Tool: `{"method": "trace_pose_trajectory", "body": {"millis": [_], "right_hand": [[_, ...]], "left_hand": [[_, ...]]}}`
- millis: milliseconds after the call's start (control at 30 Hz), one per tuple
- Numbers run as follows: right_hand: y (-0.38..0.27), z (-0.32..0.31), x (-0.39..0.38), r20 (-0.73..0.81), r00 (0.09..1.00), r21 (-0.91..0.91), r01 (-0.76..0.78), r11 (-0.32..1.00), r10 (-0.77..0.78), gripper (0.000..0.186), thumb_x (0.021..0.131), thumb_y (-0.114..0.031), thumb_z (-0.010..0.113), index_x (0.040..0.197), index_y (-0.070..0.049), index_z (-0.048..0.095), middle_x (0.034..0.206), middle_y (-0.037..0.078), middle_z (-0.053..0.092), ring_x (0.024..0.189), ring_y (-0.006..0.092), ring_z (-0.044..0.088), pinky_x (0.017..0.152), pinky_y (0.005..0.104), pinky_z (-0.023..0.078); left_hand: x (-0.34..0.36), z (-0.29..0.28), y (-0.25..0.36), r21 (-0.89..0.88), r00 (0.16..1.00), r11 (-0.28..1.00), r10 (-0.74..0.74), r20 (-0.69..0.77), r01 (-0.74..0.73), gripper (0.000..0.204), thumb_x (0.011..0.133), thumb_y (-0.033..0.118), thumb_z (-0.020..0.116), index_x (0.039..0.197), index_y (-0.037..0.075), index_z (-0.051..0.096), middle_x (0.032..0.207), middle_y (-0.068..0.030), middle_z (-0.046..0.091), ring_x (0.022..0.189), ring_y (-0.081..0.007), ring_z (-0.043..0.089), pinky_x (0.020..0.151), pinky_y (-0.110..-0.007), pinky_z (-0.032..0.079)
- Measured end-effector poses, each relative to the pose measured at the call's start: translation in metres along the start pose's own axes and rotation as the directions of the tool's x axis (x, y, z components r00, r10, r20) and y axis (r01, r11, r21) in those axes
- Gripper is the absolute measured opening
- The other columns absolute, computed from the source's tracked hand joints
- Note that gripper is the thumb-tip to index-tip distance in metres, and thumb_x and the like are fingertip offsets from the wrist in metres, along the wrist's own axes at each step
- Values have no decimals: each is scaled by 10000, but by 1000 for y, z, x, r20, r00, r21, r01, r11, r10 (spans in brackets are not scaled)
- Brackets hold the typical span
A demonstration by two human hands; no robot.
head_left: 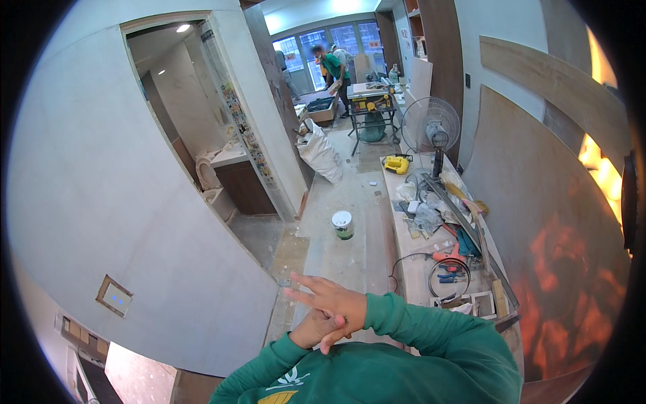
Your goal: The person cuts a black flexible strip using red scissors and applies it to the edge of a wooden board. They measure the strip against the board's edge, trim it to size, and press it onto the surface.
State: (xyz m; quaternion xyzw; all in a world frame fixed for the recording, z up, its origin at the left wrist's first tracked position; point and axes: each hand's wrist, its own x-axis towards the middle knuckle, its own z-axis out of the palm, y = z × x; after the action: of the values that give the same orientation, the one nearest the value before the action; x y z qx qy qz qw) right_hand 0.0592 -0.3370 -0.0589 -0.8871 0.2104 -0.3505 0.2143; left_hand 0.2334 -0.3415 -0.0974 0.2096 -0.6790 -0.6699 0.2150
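Observation:
My right hand (330,301) lies across my left hand (308,331) in front of my chest, both in green sleeves. The right hand's fingers are spread and point left, holding nothing. The left hand sits underneath, pressed against the right palm, with its fingers hidden. Neither hand touches any tool. The nearest things are a black cable loop (449,277) and red-handled tools (447,256) on the long workbench (410,266) to my right.
A white bucket (342,223) stands on the dusty floor ahead. The workbench carries clutter, a yellow tool (397,163) and a fan (431,126). A white sack (321,156) leans by the wall. A bathroom doorway (202,135) opens on the left. People work at a saw table (369,101) far back.

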Motion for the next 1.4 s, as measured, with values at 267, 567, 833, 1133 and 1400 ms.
{"method": "trace_pose_trajectory", "body": {"millis": [267, 567, 833, 1133, 1400], "right_hand": [[-7, -38, -13, -15, 1000, 35, -8, 999, 9, 1273, 631, -669, 814, 1600, -173, 156, 1626, 277, 47, 1460, 501, 187, 1174, 543, 216], [-14, -73, -44, -22, 995, -88, -100, 991, 99, 1222, 603, -380, 872, 1596, -172, 190, 1623, 275, 80, 1450, 483, 233, 1174, 530, 235], [-22, -72, -60, 56, 995, -160, -75, 984, 85, 1147, 627, -403, 848, 1576, -145, 258, 1598, 295, 154, 1394, 505, 309, 1145, 529, 275], [-8, -73, -73, 48, 968, -469, -195, 862, 245, 1089, 664, -406, 808, 1573, -135, 272, 1597, 277, 185, 1396, 480, 323, 1139, 510, 293], [-29, -107, -71, 21, 973, -66, -228, 971, 230, 1152, 652, -375, 850, 1589, -134, 224, 1619, 272, 126, 1442, 475, 258, 1168, 479, 262]], "left_hand": [[10, 17, 12, -332, 945, 904, -183, 271, 270, 623, 933, 636, 539, 735, 50, 610, 819, -112, 624, 854, -241, 602, 714, -306, 440], [36, 32, 10, -411, 897, 879, -42, 441, 243, 499, 998, 495, 533, 962, 14, 659, 1016, -125, 643, 929, -221, 595, 882, -353, 449], [54, 48, 21, -147, 860, 966, -114, 498, 213, 389, 992, 394, 610, 943, 12, 668, 931, -76, 674, 836, -128, 634, 784, -277, 510], [77, 55, 28, 183, 899, 965, -245, 364, 189, 454, 959, 459, 645, 864, 15, 661, 735, -41, 637, 586, -79, 560, 545, -241, 444], [64, 63, 30, -207, 897, 950, -129, 424, 235, 429, 1028, 410, 545, 1115, 3, 645, 939, 0, 576, 886, -76, 509, 800, -226, 419]]}}
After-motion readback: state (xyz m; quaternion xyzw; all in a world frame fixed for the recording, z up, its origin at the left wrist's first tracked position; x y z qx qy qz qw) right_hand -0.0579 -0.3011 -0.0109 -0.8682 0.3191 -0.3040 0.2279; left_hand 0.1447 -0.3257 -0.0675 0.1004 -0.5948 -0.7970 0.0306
